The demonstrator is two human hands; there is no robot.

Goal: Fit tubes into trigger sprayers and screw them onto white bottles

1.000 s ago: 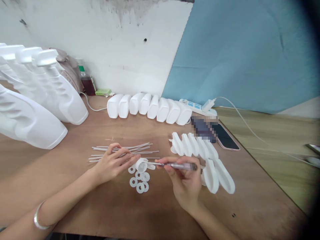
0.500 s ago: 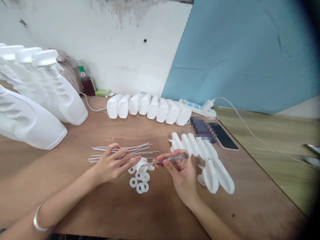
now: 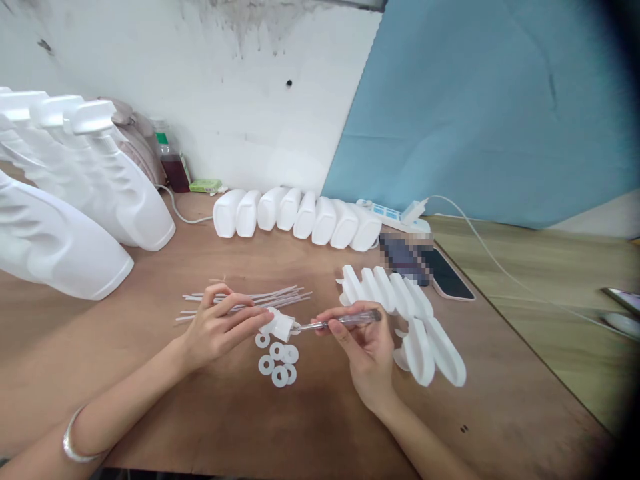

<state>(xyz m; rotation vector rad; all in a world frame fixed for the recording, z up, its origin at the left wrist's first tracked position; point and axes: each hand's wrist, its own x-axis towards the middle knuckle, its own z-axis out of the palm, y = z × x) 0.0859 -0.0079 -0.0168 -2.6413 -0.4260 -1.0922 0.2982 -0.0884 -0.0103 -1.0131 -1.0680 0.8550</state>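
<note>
My left hand point(image 3: 217, 330) is closed at the fingertips on a small white plastic fitting point(image 3: 283, 327), held above the table. In my right hand point(image 3: 370, 357) is a screwdriver point(image 3: 357, 318) with a clear handle, gripped between thumb and fingers. Its metal tip points left and meets the right end of the fitting; how deep it sits I cannot tell. Several flat white ring washers point(image 3: 266, 365) lie just below the fitting. Thin white tubes point(image 3: 270, 294) are spread behind my left hand, partly hidden by it.
White hollow trigger-like shells point(image 3: 419, 353) lie to the right. White caps point(image 3: 303, 217) line the back, near a power strip point(image 3: 395, 217) and phones point(image 3: 447, 275). Large white bottles point(image 3: 120, 180) stand at left, by a bottle of dark liquid point(image 3: 175, 170).
The white fitting has turned in my left fingers, so its end now faces the screwdriver. My right hand and the screwdriver have shifted slightly right.
</note>
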